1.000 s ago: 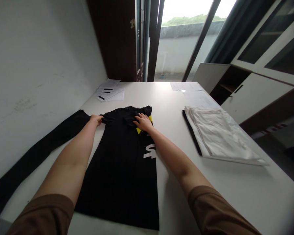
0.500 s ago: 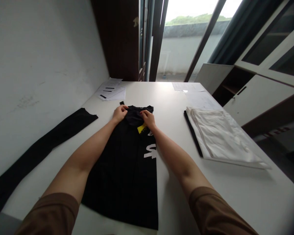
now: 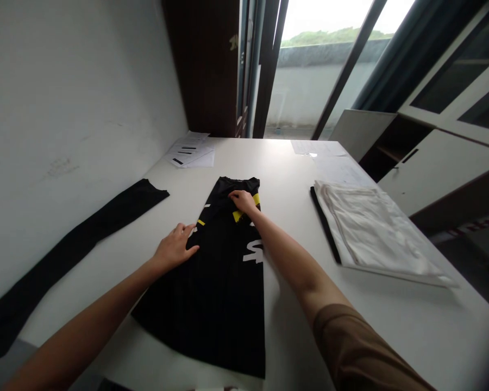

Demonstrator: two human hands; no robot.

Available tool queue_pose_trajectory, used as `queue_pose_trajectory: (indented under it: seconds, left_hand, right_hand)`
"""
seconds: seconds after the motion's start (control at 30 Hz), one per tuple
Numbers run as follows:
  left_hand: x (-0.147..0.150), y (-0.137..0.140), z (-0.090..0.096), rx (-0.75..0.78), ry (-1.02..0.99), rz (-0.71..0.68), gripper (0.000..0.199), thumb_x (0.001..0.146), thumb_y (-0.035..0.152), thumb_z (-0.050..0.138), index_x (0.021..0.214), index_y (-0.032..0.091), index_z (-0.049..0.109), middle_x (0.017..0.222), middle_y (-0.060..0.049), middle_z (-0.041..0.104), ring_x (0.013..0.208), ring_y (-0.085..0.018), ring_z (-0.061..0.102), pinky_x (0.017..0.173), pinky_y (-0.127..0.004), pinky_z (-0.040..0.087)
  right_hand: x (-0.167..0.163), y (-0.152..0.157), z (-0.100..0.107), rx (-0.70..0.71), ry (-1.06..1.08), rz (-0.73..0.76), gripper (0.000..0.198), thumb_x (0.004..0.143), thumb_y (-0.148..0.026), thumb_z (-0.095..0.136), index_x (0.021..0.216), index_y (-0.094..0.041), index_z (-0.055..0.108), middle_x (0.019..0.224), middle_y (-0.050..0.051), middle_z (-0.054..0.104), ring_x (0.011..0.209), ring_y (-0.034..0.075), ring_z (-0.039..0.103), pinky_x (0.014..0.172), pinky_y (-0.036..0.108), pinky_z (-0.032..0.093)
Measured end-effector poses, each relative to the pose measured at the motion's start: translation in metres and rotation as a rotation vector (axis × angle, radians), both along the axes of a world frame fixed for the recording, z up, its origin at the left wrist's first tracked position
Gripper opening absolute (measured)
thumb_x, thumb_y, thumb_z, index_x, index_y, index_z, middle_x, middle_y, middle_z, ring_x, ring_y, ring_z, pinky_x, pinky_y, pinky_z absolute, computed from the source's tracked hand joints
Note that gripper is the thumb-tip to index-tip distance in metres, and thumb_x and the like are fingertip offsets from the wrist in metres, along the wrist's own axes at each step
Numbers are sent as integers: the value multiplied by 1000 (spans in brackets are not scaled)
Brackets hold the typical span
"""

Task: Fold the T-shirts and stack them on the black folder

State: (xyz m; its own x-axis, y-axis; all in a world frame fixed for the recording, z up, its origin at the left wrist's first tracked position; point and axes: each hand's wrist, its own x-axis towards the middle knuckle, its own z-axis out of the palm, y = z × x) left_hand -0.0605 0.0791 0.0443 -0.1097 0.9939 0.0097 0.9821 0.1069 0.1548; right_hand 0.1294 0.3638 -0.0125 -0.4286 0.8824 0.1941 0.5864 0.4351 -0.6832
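Note:
A black shirt (image 3: 224, 304) with white and yellow print lies lengthwise before me, folded narrow, its hem towards me. At its left edge my left hand (image 3: 174, 248) rests with thumb and fingers apart, touching the cloth beside a yellow stripe and a white mark. Near the collar end, my right hand (image 3: 243, 201) has its fingers drawn together on the fabric, just above a yellow patch. The fingertips there are small and partly hidden against the black cloth.
Beside the wall lies a long black piece of cloth (image 3: 93, 231). A folded white cloth (image 3: 370, 222) with a black edge below it is on the right. Paper sheets (image 3: 195, 153) lie at the far left of the white table (image 3: 285, 228), more papers (image 3: 330, 157) at the far right.
My left hand has let go of the collar end and come back towards me along the left edge, opening. The collar end now lies flatter and the left side's print shows.

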Motion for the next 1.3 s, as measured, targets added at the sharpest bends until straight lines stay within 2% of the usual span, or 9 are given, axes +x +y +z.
queue_pose_trajectory:
  seconds: [0.1, 0.27, 0.43, 0.6, 0.7, 0.87, 1.1, 1.2, 1.3]
  left_hand:
    - [-10, -33, 3, -174, -33, 101, 58, 95, 45, 56, 149, 28, 41, 131, -11, 64, 109, -30, 67, 86, -38, 51]
    - [-13, -74, 15, -352, -194, 64, 37, 91, 42, 57, 125, 28, 57, 104, -4, 74, 95, -26, 70, 78, -33, 48]
    - [-10, -97, 22, -264, -89, 6, 25, 87, 40, 56, 104, 23, 65, 115, -9, 68, 110, -29, 63, 87, -36, 47]
    - [-2, -111, 31, -349, -309, 17, 20, 89, 34, 53, 106, 27, 59, 100, -1, 72, 89, -23, 68, 77, -31, 46]
    - [9, -120, 30, -361, -256, 8, 20, 88, 32, 56, 107, 27, 54, 95, -1, 72, 86, -23, 69, 73, -31, 45]
    - [41, -127, 23, -321, -23, -35, 13, 94, 23, 47, 103, 25, 56, 106, -9, 73, 99, -30, 70, 79, -36, 47]
    - [98, -114, 40, -280, -293, -164, 10, 97, 36, 53, 99, 27, 56, 93, -4, 74, 89, -26, 72, 73, -32, 47]
    - [123, -107, 36, -289, -347, -219, 11, 95, 34, 57, 104, 28, 58, 92, -3, 74, 86, -26, 72, 71, -32, 48]
    - [141, -104, 23, -322, -310, -298, 22, 91, 32, 61, 113, 30, 60, 91, -2, 75, 85, -28, 73, 72, -34, 50]
  right_hand:
    - [-15, 9, 12, -34, -28, -91, 29, 93, -24, 55, 104, -28, 81, 108, 2, 78, 105, 23, 70, 95, 30, 51]
    - [-27, 30, 31, 7, -55, -116, 29, 92, -23, 55, 106, -28, 81, 113, 4, 77, 110, 24, 69, 98, 31, 50]
    - [-31, 34, 36, -36, -71, -140, 38, 90, -16, 56, 119, -27, 78, 122, 5, 75, 116, 26, 67, 101, 34, 51]
    - [-38, 32, 40, 20, -61, -96, 46, 89, -13, 54, 126, -28, 75, 124, 3, 74, 120, 26, 65, 106, 37, 50]
    - [-34, 42, 46, 45, -58, -63, 47, 90, -13, 54, 130, -28, 73, 127, 2, 73, 123, 26, 64, 108, 38, 50]
    - [-15, 61, 48, -22, -81, -106, 49, 85, -11, 57, 129, -25, 74, 127, 5, 73, 121, 26, 65, 107, 37, 49]
    - [3, 64, 43, -56, -49, -143, 44, 87, -16, 58, 126, -26, 76, 119, 5, 75, 107, 23, 70, 102, 37, 52]
    - [11, 67, 43, 1, 41, -102, 47, 88, -16, 55, 130, -28, 73, 122, 4, 74, 107, 21, 69, 99, 35, 54]
    - [23, 70, 38, -31, -14, -127, 50, 86, -12, 53, 130, -25, 73, 118, 5, 75, 103, 20, 70, 95, 33, 55]
